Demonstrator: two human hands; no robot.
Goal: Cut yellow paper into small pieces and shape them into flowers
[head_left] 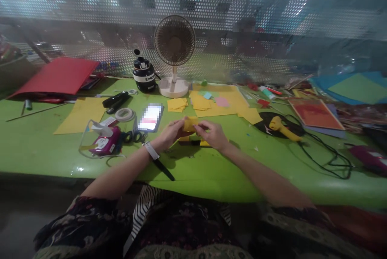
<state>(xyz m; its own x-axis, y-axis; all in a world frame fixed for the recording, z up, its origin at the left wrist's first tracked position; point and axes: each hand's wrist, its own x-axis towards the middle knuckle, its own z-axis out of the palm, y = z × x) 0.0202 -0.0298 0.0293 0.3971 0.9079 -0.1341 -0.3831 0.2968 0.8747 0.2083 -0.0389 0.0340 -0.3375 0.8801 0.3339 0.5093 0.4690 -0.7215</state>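
Note:
Between my two hands, just above the green table, is a small piece of yellow paper [190,124]. My left hand [171,134] grips its left side, fingers closed on it. From the right, my right hand [213,133] pinches the paper's right edge with thumb and fingertips. Under the hands lies a yellow and black piece [195,142], partly hidden by them. Beyond the hands sit a stack of small yellow paper pieces [177,104] and a large yellow sheet [232,100] with smaller pieces on it. A phone [151,117] lies to the left of my left hand.
Left of me are scissors [132,136], a tape roll [124,114], a stapler [116,101] and a purple power strip [107,142]. A fan [174,85] and bottle [145,75] stand behind. A yellow glue gun [284,129] with its black cord [325,162] lies at right.

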